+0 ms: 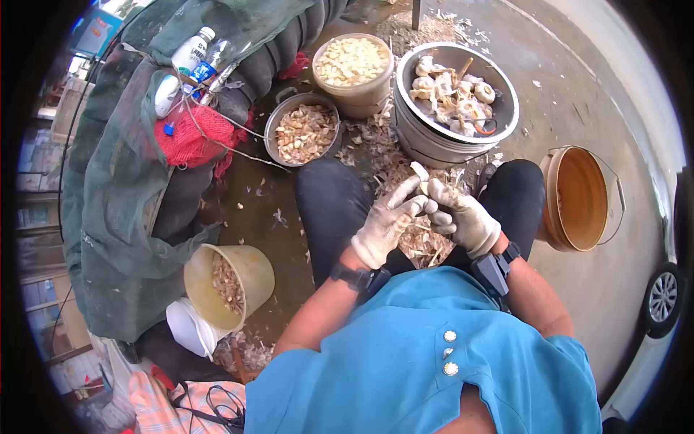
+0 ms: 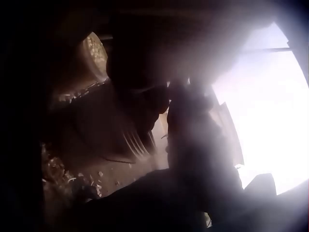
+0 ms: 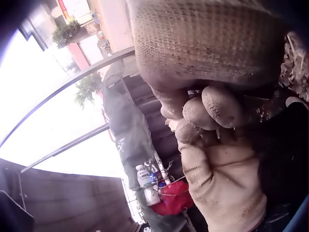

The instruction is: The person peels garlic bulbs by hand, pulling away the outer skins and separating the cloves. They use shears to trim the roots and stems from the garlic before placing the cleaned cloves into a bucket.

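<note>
Both hands wear pale, soiled gloves and meet above the lap in the head view. The left hand (image 1: 390, 220) and the right hand (image 1: 465, 215) pinch a small whitish garlic clove (image 1: 419, 171) between their fingertips. Seen from the right wrist, the right hand (image 3: 207, 48) has curled fingers close against the fingertips of the left hand (image 3: 224, 186), and the clove is mostly hidden. The left wrist view is dark and shows the hands only as silhouettes. Garlic bulbs (image 1: 452, 98) fill a basin (image 1: 512, 108) just beyond the hands.
Beyond the knees stand a bucket of peeled cloves (image 1: 354, 64) and a pot of unpeeled cloves (image 1: 305, 134). An orange-brown bucket (image 1: 553, 195) is at right, a tipped cream bucket (image 1: 256, 278) at left. Skins (image 1: 426, 242) litter the ground. Bottles (image 1: 191, 50) lie near red netting (image 1: 195, 137).
</note>
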Available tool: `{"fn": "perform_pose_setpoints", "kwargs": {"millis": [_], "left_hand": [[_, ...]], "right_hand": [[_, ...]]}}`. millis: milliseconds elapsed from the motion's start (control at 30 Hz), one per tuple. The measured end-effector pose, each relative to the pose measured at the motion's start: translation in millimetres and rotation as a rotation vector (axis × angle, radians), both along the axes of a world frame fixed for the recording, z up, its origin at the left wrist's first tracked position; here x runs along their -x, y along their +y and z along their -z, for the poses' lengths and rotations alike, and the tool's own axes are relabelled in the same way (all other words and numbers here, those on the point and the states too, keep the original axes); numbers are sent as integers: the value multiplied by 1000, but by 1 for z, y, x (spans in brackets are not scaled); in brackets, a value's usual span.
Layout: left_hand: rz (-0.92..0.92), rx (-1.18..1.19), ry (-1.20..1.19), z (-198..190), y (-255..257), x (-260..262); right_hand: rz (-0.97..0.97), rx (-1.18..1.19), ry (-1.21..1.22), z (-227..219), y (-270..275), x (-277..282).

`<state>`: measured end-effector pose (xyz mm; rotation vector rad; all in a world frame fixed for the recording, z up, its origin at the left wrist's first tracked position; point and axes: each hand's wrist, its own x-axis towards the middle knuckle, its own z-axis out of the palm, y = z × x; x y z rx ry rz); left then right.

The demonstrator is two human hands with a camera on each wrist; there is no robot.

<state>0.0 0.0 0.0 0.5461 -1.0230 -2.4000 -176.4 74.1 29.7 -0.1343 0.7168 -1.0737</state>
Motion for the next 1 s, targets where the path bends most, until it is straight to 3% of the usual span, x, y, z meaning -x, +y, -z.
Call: {"fn": "perform_pose_setpoints", "kwargs": {"millis": [100, 200, 233, 267, 333, 400, 467, 567, 600, 733, 800, 933, 1000], "left_hand": [[-35, -139, -3, -5, 4, 6], [-146, 11, -114, -2, 4, 13], [-144, 12, -116, -1, 4, 13], [-154, 116, -204, 0, 3, 12], [-163, 218, -292, 0, 2, 11], [-256, 832, -482, -3, 0, 11], [-207, 788, -503, -9, -1, 9], [-132, 820, -531, -5, -4, 6], [-110, 892, -538, -7, -5, 8], [-87, 1053, -562, -16, -3, 7], [-77, 1194, -539, -16, -3, 8], [-19, 1227, -518, -25, -7, 10], [92, 1225, -534, -38, -6, 10]], "right_hand": [[-4, -14, 30, -5, 3, -6], [-25, 0, 154, -16, 0, -2], [-94, -50, 365, -23, -2, -2], [-163, -101, 576, -27, -4, -2], [-176, -29, 709, -18, -4, 1], [-190, 42, 843, -17, -2, 4], [-191, 253, 1174, -25, 4, 4], [-273, 368, 1251, -24, 9, 12], [-181, 475, 1265, -24, 12, 11], [-219, 420, 1399, -20, 14, 7], [-162, 501, 1423, -11, 17, 7], [-186, 488, 1352, -10, 17, 9], [-213, 459, 1278, -17, 16, 9]]}}
